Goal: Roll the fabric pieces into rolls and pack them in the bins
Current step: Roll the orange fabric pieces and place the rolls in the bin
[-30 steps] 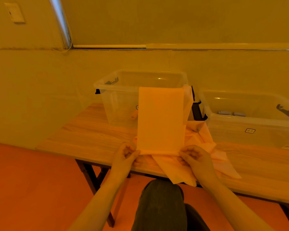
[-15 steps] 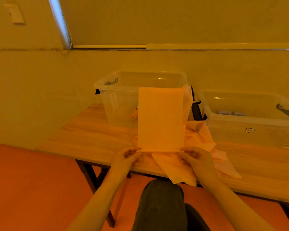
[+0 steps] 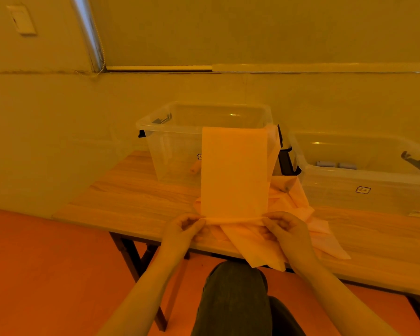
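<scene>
A long orange fabric strip [image 3: 234, 170] hangs over the rim of the clear left bin [image 3: 172, 151] and runs down to the table's front. Its near end is turned over into a thin roll. My left hand [image 3: 183, 230] pinches the roll's left end and my right hand [image 3: 285, 230] pinches its right end. Beneath them lies a loose pile of orange fabric pieces [image 3: 301, 214], one hanging off the table edge. An orange roll [image 3: 195, 168] lies inside the left bin. The clear right bin [image 3: 364, 180] holds two grey rolls [image 3: 335, 164].
The wooden table [image 3: 136, 197] stands against a pale wall, with its left corner near my left hand. A black latch [image 3: 286, 161] sits between the two bins. My knee [image 3: 233, 294] is below the table edge. The floor is orange.
Both hands have turned the strip's near edge over and away from me, so the fold has tightened into a thin roll and crept slightly up the strip.
</scene>
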`<action>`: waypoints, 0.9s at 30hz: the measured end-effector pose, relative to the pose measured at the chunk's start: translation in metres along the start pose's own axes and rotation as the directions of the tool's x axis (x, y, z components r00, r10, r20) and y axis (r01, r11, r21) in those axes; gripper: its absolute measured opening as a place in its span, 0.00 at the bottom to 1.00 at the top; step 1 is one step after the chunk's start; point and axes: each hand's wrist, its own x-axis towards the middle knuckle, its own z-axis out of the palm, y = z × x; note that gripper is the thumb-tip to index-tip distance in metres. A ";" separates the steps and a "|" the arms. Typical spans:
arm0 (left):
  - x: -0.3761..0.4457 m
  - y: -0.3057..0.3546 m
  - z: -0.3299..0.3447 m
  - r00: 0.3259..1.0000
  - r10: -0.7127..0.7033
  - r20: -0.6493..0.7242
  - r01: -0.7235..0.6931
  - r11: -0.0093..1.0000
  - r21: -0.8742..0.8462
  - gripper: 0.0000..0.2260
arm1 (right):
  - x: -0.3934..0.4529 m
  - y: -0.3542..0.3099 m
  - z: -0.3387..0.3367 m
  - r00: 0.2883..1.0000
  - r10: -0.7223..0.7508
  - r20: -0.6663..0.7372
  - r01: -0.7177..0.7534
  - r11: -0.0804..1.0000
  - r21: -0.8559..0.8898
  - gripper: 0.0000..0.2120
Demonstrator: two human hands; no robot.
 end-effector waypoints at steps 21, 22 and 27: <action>0.002 -0.004 -0.002 0.997 0.014 0.073 -0.017 0.999 0.049 0.09 | 0.002 0.008 -0.003 0.995 -0.082 0.056 0.091 0.982 -0.165 0.07; 0.002 -0.004 -0.002 0.997 0.028 0.076 -0.031 0.998 0.046 0.09 | 0.002 0.007 -0.003 0.994 -0.091 0.053 0.098 0.983 -0.153 0.07; 0.002 -0.003 -0.002 0.996 0.060 0.063 -0.063 0.997 0.047 0.06 | 0.003 0.009 -0.003 0.992 -0.112 0.049 0.119 0.981 -0.154 0.05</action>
